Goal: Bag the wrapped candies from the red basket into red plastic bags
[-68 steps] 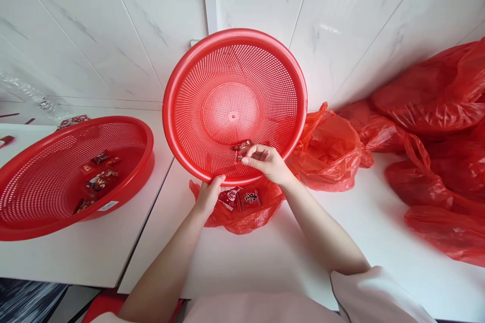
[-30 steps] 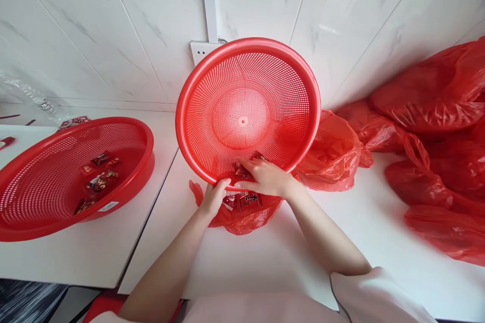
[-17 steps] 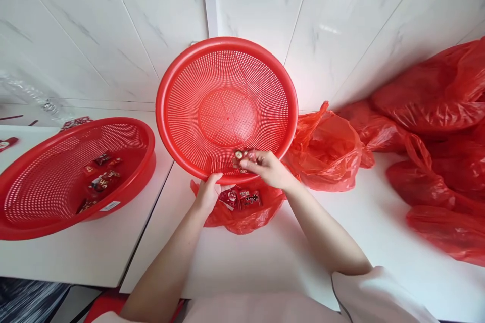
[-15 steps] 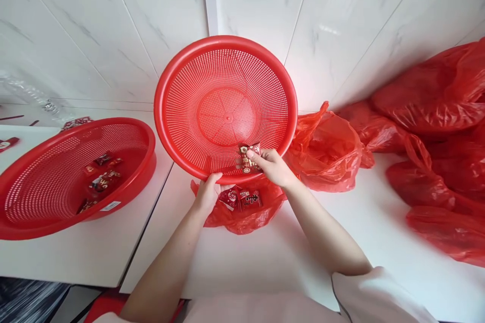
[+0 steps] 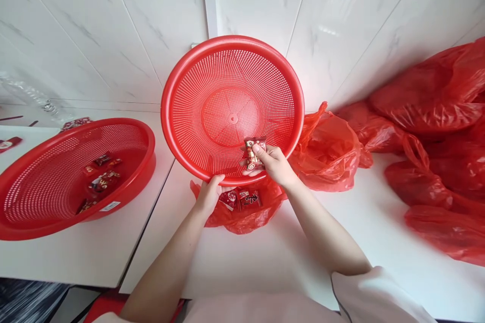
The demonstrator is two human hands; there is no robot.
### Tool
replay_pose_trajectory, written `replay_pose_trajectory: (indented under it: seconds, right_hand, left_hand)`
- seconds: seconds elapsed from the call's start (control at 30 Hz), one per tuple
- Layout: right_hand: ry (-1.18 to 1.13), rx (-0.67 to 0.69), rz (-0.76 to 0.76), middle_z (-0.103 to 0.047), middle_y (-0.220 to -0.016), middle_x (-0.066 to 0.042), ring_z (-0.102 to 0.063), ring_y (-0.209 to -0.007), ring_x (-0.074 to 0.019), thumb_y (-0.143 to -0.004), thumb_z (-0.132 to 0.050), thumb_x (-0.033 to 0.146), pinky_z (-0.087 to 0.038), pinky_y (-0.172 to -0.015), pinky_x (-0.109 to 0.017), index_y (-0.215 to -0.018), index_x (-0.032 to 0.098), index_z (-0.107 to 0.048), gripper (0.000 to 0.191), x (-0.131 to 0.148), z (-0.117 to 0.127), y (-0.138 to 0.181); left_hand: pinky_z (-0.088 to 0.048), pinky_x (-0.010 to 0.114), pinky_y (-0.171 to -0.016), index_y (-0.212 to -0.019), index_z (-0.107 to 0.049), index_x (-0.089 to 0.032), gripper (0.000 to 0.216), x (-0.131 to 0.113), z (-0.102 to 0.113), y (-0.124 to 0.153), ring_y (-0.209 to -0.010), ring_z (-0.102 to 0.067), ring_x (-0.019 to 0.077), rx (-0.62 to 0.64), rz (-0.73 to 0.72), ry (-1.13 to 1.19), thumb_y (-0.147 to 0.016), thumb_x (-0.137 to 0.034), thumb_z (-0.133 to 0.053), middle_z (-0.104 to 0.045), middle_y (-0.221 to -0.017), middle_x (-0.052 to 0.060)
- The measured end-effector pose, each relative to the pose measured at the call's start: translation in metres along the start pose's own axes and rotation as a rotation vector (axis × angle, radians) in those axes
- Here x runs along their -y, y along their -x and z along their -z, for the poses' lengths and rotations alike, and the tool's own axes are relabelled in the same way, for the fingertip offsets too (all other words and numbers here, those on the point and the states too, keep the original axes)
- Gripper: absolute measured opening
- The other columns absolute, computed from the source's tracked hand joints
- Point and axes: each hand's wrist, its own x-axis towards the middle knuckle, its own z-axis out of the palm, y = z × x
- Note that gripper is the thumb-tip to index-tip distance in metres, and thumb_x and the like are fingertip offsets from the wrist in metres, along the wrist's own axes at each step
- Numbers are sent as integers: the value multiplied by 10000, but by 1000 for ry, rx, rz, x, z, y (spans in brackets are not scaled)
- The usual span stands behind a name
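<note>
Second red basket (image 5: 56, 197) sits flat on the left surface (image 5: 76, 257), near its right edge; several small wrapped sweets (image 5: 99, 179) lie on its mesh floor, a white label (image 5: 108, 206) on its near wall. Heap of crumpled red plastic bags (image 5: 435, 136) fills the right surface's far right corner, against the white tiled wall (image 5: 113, 25). Clear plastic film (image 5: 26, 93) lies along the left surface's far edge. A narrow gap (image 5: 151, 212) separates the two surfaces.

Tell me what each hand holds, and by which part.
Left hand grips the tilted red basket by its lower rim; right hand pinches a candy packet at its edge.
</note>
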Motion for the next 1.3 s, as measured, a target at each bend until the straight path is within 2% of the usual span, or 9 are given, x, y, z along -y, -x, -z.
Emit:
replay_pose_trajectory:
  seconds: [0.1,0.2,0.4,0.63,0.77,0.87,1.0,1.17,1.3]
  right_hand:
    - [27,-2,-8,-639,-515,-1,-543,-346,-107,-892,-468,643,-413,-344,-197,-961,156,-618,515,-1,2,-1]
    - [-5,12,37,-607,-508,33,-477,-338,-77,-885,-534,589,-327,-315,-175,-930,183,-574,411,-1,2,-1]
    - [47,23,55,-632,-558,57,-519,-363,-84,-828,-678,469,-383,-333,-178,-935,214,-470,346,3,1,2]
    - [127,118,44,-677,-661,30,-636,-473,-140,-879,-615,445,-506,-425,-235,-1281,225,-394,508,16,12,12]
    - [413,372,-2,-710,-855,-13,-699,-767,-181,-868,-623,425,-565,-637,-295,-1196,235,-560,385,27,22,20]
    - [801,474,27,-708,-817,3,-668,-760,-172,-760,-742,384,-519,-660,-274,-967,228,-690,264,28,26,21]
    - [1015,294,144,-695,-810,-9,-641,-706,-153,-809,-702,343,-491,-664,-274,-966,221,-696,198,18,21,15]
    - [1236,-137,309,-668,-1084,-120,-621,-1019,-235,-929,-546,296,-486,-881,-369,-1142,175,-629,259,2,16,4]
    - [1288,-90,204,-695,-1035,-118,-629,-1016,-251,-920,-545,237,-462,-944,-423,-1084,173,-666,214,-16,20,-6]
  left_hand:
    - [-550,489,-913,-1150,-594,-150,371,-2,-1,0,-1135,-619,308,-27,3,-5,-794,-251,-606,-676,-1164,113]
    - [-555,486,-904,-1180,-579,-166,415,-3,-2,1,-1126,-623,301,-58,6,-2,-774,-244,-625,-677,-1157,96]
    - [-551,493,-908,-1238,-572,-179,459,-1,0,0,-1064,-656,278,-30,3,-23,-789,-264,-613,-675,-1160,97]
    - [-564,501,-877,-1291,-528,-188,493,0,4,0,-1111,-631,309,-42,-17,-37,-810,-257,-611,-647,-1217,111]
    - [-559,507,-887,-1205,-574,-163,402,0,4,0,-1086,-644,310,-37,-25,-40,-815,-254,-607,-669,-1160,110]
    - [-560,505,-885,-1135,-602,-147,349,1,3,0,-1048,-661,307,-48,-29,-44,-806,-262,-615,-687,-1096,108]
    - [-558,502,-895,-1237,-546,-184,463,0,2,0,-1045,-664,286,-77,-39,-38,-786,-242,-634,-673,-1135,88]
    - [-559,495,-894,-1131,-600,-151,352,3,2,2,-1085,-639,301,-57,11,-82,-804,-275,-633,-666,-1142,105]
    - [-563,484,-885,-1043,-628,-150,270,8,3,4,-1096,-632,306,-25,13,-125,-816,-295,-632,-673,-1098,98]
